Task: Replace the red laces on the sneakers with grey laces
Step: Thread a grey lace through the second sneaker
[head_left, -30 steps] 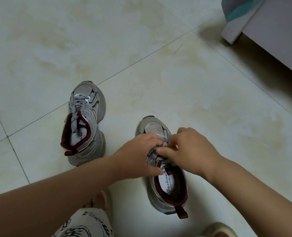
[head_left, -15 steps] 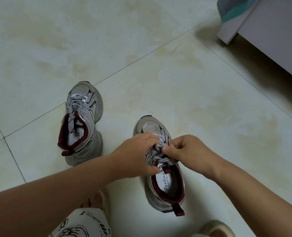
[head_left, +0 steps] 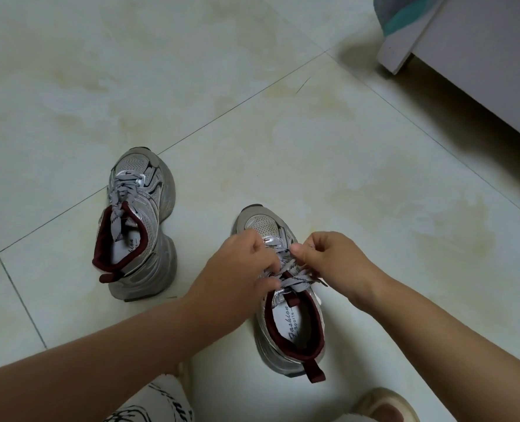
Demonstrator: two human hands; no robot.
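Note:
Two silver-grey sneakers with dark red lining stand on the tile floor. The left sneaker (head_left: 137,226) is laced with a grey lace whose ends are tucked into its opening. Over the tongue of the right sneaker (head_left: 292,324), both my hands work a grey lace (head_left: 301,282). My left hand (head_left: 237,266) pinches the lace at the left side of the eyelets. My right hand (head_left: 328,257) pinches it on the right, fingers curled. Part of the lacing is hidden under my fingers. No red lace is in view.
A white cabinet or bed base (head_left: 477,71) stands at the top right, with teal fabric (head_left: 404,13) hanging over its corner. My patterned trouser leg (head_left: 149,403) and a beige slipper (head_left: 383,406) are at the bottom edge. Pale tiles surround the sneakers.
My right hand has drawn back to the right, away from my left hand, exposing more of the grey lace across the right sneaker's tongue. The left sneaker has not moved.

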